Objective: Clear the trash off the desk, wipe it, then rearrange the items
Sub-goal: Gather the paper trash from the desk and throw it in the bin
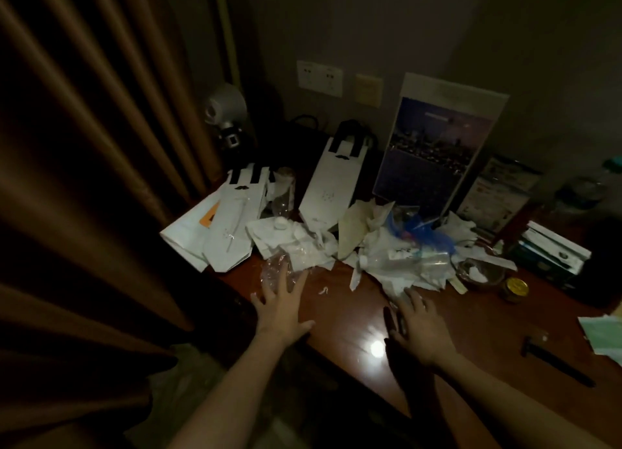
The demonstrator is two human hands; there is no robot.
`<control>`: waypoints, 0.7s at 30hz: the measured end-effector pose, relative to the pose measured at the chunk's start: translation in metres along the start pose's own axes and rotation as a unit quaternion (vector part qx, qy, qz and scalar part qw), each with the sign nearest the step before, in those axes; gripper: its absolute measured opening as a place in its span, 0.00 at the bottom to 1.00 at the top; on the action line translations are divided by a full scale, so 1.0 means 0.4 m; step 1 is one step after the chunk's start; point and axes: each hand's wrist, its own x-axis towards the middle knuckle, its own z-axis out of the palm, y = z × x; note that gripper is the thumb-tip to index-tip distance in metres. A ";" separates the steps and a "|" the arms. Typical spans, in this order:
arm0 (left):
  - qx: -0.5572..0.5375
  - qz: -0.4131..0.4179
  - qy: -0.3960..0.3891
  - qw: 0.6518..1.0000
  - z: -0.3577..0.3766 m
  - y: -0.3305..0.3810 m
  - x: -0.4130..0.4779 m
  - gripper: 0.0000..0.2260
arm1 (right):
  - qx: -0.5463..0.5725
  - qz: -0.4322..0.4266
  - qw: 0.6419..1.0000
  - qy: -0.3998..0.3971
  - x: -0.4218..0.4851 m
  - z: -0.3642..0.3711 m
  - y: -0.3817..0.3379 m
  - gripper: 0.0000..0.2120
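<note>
left hand [282, 309] and right hand [420, 324] spread, reaching trash pile [387, 246], desk [343, 300]

Nothing written can be read in this dim view. The tall poster [434, 152] at upper right carries a pale line of print, too blurred to make out. The leaflet [494, 196] beside it and the boxes [552, 250] at right bear unreadable print. The white paper bags [331, 186] show only a black moustache mark.

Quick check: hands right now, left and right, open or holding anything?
Left hand: open, fingers spread, at the crumpled clear plastic wrap, gripping nothing.
Right hand: open, fingers straight, by the crumpled white paper pile, holding nothing.
</note>
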 end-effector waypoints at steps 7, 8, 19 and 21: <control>0.056 0.004 -0.013 0.998 -0.028 -0.032 0.167 0.49 | -0.051 0.007 0.997 -0.060 0.137 -0.002 0.011 0.39; 0.069 0.012 -0.020 0.997 -0.030 -0.035 0.185 0.50 | -0.051 0.010 0.996 -0.067 0.146 0.002 0.015 0.40; 0.116 0.076 -0.126 0.982 -0.034 -0.081 0.342 0.51 | -0.015 0.018 1.000 0.003 0.170 -0.001 -0.006 0.17; 0.107 0.088 -0.115 0.984 -0.035 -0.085 0.354 0.47 | -0.001 0.026 1.000 0.009 0.159 0.004 -0.010 0.13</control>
